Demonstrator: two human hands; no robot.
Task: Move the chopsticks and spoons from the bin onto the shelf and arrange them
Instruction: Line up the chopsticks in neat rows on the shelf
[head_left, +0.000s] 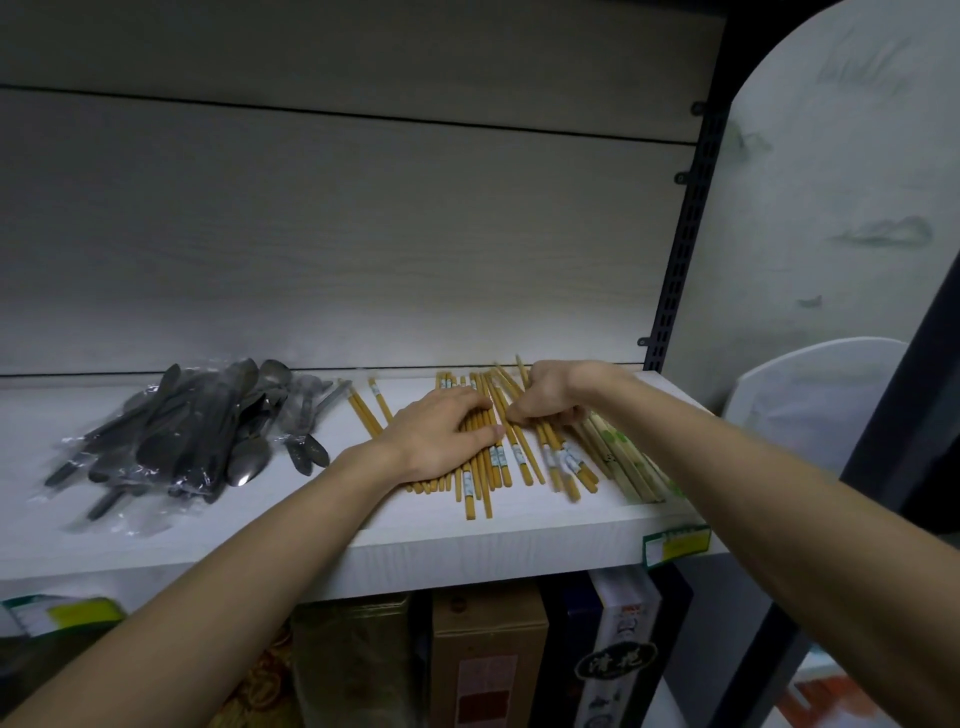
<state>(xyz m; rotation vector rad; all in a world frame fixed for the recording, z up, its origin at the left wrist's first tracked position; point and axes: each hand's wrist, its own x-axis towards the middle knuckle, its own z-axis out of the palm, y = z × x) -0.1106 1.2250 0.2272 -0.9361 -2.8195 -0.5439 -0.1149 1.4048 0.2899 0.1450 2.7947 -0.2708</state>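
Observation:
A spread of yellow wooden chopsticks (511, 457) with small paper bands lies on the white shelf (426, 540), right of the middle. My left hand (441, 436) rests flat on the left part of the pile, fingers straight. My right hand (550, 395) is over the back of the pile, its fingers curled round a few chopsticks. Two loose chopsticks (366, 410) lie just left of the pile. Paler chopsticks in a wrapper (628, 467) lie at the right end. A heap of dark metal spoons (208, 431) in clear plastic bags sits on the left of the shelf.
The shelf's back panel rises behind everything. A dark slotted upright (680, 249) stands at the right. Price tags (675, 545) hang on the front edge. Boxes (488, 660) stand on the level below. A white rounded object (810, 395) is at the right.

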